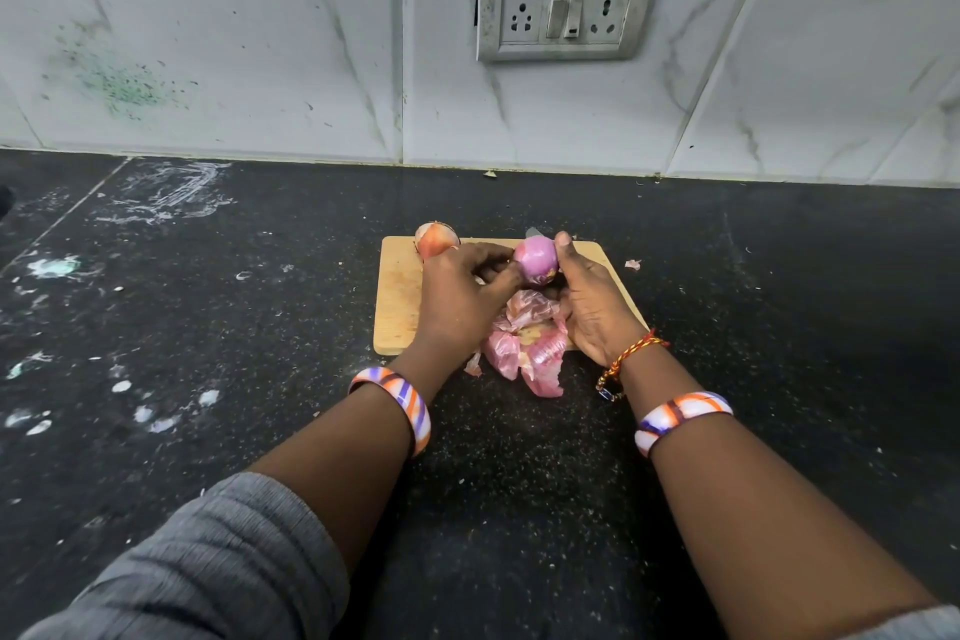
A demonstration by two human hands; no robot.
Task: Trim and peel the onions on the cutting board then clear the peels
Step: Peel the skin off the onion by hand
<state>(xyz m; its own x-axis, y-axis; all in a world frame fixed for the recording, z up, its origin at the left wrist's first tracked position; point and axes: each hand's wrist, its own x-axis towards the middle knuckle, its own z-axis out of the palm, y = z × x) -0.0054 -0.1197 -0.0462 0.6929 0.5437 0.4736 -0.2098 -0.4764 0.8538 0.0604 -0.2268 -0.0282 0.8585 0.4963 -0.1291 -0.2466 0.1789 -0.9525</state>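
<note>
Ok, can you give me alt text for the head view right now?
Both hands, left hand and right hand, hold a peeled purple onion above a wooden cutting board on a black counter. Pink peels pile at its near edge; an unpeeled onion sits at the far-left corner.

Black speckled counter (727, 286): cutting board (400, 296), peels (540, 369)

Home kitchen, dark stone counter (727, 276), marble-look wall tiles (234, 42), cutting board (397, 296)

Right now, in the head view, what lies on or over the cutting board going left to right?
Bare cutting board → unpeeled onion → left hand → peeled purple onion → right hand.
</note>
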